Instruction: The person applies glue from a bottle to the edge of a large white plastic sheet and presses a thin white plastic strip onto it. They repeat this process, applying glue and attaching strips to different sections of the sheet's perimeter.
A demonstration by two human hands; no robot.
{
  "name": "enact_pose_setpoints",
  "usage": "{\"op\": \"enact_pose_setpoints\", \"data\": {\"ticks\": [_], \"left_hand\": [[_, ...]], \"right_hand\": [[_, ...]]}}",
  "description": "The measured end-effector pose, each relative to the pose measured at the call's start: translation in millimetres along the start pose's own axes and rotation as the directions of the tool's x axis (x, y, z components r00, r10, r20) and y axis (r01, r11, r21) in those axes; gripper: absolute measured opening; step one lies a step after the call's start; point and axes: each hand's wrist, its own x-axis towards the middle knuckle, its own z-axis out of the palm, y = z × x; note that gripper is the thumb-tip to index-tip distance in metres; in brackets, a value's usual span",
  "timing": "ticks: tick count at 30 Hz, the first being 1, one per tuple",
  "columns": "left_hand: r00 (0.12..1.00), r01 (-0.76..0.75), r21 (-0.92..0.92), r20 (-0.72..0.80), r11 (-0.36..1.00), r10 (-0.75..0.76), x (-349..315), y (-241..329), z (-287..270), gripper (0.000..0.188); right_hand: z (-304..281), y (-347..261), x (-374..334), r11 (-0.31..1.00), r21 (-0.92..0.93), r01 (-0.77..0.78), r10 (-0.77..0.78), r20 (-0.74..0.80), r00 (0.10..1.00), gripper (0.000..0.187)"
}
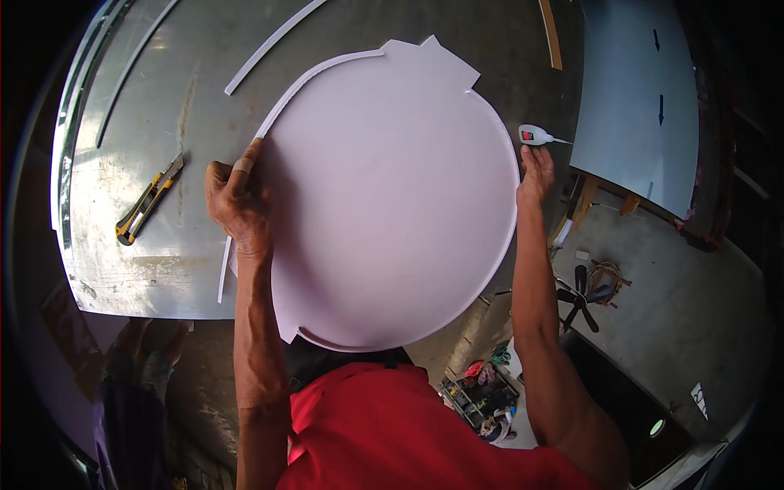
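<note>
A large white round panel [392, 196], with angular tabs at its top and lower left, lies before me and overhangs the metal table's near edge. A thin white strip [306, 75] stands along its upper-left rim. My left hand [239, 196] is closed, its fingers pinching this strip at the panel's left edge. Against the right rim rests my right hand [535, 175], fingers stretched upward and gripping nothing visible. Just beyond those fingertips lies a small white glue bottle [532, 135] with a thin nozzle, pointing right.
A yellow-and-black utility knife [149, 200], blade out, lies on the metal table [131, 282] at left. Loose strips [273, 45] lie farther back. A pale sheet [637, 106] lies at right. Below are a tool crate [482, 400] and a black fan blade [578, 298]. Another person's legs [139, 359] show lower left.
</note>
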Motion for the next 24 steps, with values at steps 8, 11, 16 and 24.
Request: {"op": "enact_pose_setpoints", "data": {"ticks": [8,11,16,24], "left_hand": [[0.997,-0.057,0.068,-0.052,0.996,0.06,3.2,-0.6,2.5,0.037],[1.0,0.007,0.099,-0.03,0.995,-0.004,3.1,5.5,2.6,0.036],[0.999,0.006,0.136,-0.04,0.991,-0.001,4.9,5.8,-1.7,0.046],[0.994,-0.086,0.136,-0.049,0.987,0.094,3.4,-1.1,-2.1,0.029]], "right_hand": [[34.1,-15.3,11.1,0.995,-0.048,0.082,-0.082,0.002,0.997,0.027],[27.4,-18.5,15.8,0.973,-0.121,0.196,-0.19,0.06,0.98,0.035],[53.7,-84.9,-58.9,0.952,-0.068,0.298,-0.21,0.565,0.798,0.043],[127.4,-124.6,-146.3,0.685,-0.002,0.729,-0.403,0.832,0.381,0.032]]}}
